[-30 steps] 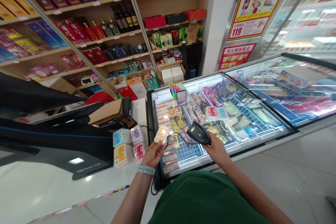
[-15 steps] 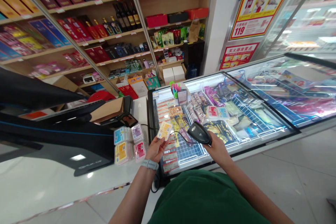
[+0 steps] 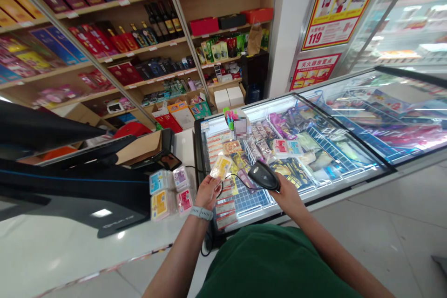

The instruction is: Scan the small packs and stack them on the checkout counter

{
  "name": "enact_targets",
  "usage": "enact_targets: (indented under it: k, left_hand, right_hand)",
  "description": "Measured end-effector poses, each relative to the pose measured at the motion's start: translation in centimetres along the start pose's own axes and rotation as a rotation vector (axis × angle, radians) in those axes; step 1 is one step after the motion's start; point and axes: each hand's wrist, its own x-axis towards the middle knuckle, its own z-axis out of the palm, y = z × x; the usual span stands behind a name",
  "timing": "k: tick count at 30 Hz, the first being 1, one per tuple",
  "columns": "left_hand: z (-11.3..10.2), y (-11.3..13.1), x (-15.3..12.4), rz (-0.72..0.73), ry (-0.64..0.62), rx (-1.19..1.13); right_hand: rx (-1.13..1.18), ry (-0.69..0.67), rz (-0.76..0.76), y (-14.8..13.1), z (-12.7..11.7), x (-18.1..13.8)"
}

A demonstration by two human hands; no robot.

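Observation:
My left hand (image 3: 208,191) pinches the near edge of a small clear plastic box with a yellow label (image 3: 221,167), held over the glass-topped freezer. My right hand (image 3: 284,194) is wrapped round the handle of a black barcode scanner (image 3: 262,175), whose head points left toward the box. A black cable runs from the scanner past my left hand. On the white counter to the left stand stacks of similar boxes, with blue (image 3: 159,181), purple (image 3: 180,178), yellow (image 3: 162,204) and red (image 3: 185,201) labels. Two more boxes, red (image 3: 280,147) and blue (image 3: 295,148), lie on the freezer glass.
The freezer (image 3: 349,184) spans the front and right, with packaged food under its glass. A pot of bright-coloured items (image 3: 241,126) stands on its far side. A black monitor (image 3: 70,191) and an open carton (image 3: 139,148) occupy the counter. Stocked shelves (image 3: 153,51) rise behind.
The yellow-labelled box has shifted slightly right and up in my left hand, its label tilting a little. My right hand and the scanner stay nearly in place. The whole view has shifted slightly.

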Motion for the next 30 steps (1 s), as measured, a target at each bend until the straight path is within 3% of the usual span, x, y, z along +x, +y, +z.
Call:
enact_targets:
  k: [15,30]
  left_hand:
    - [2.4,1.1,1.1,0.143,0.041,0.082]
    - [2.5,1.4,1.9,0.262,0.011,0.093]
  right_hand:
    - [0.007,0.006,-0.006,0.4,0.0,0.1]
    - [-0.006,-0.037,-0.003,-0.3,0.2,0.4]
